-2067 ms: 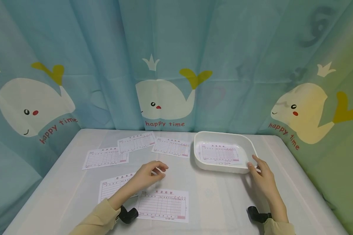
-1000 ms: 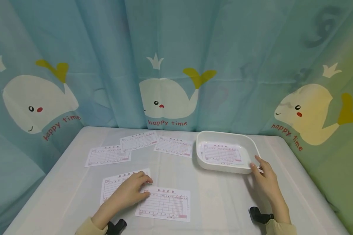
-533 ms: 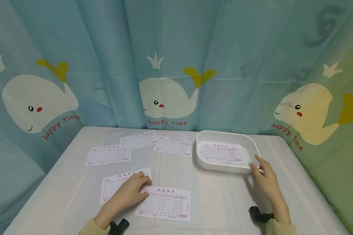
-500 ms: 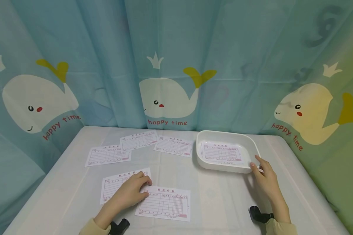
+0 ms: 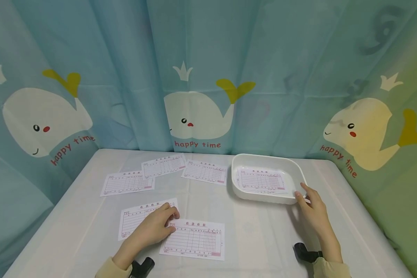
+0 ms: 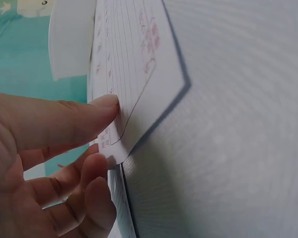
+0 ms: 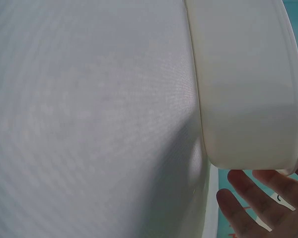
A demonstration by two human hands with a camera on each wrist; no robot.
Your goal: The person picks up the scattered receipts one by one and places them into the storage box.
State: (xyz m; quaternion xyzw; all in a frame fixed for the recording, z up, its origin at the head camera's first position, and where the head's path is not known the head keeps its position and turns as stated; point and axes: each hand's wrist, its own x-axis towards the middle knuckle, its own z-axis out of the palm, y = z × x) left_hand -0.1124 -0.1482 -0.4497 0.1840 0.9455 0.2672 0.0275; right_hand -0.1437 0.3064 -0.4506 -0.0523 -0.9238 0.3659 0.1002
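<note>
A printed receipt slip (image 5: 194, 239) lies near the front of the table. My left hand (image 5: 149, 228) pinches its upper left corner; in the left wrist view the thumb (image 6: 107, 104) presses on the print and fingertips meet the edge, with that corner slightly raised. Partly under the same hand is another receipt slip (image 5: 133, 220). At the right, my right hand (image 5: 314, 214) holds the near right corner of a white plastic tray (image 5: 260, 197), thumb on the rim. The right wrist view shows fingers (image 7: 243, 186) against the tray's outer wall.
Inside the tray lies a small stack of receipt slips (image 5: 262, 180). Toward the back left are three more, a left slip (image 5: 126, 184), a middle slip (image 5: 163, 166) and a right slip (image 5: 205, 172). A curtain (image 5: 201, 46) hangs behind the white table (image 5: 257, 239).
My left hand has come back and left from above the middle of the table, down onto the near slip's corner. It has hardly moved lately. My right hand stays at the tray.
</note>
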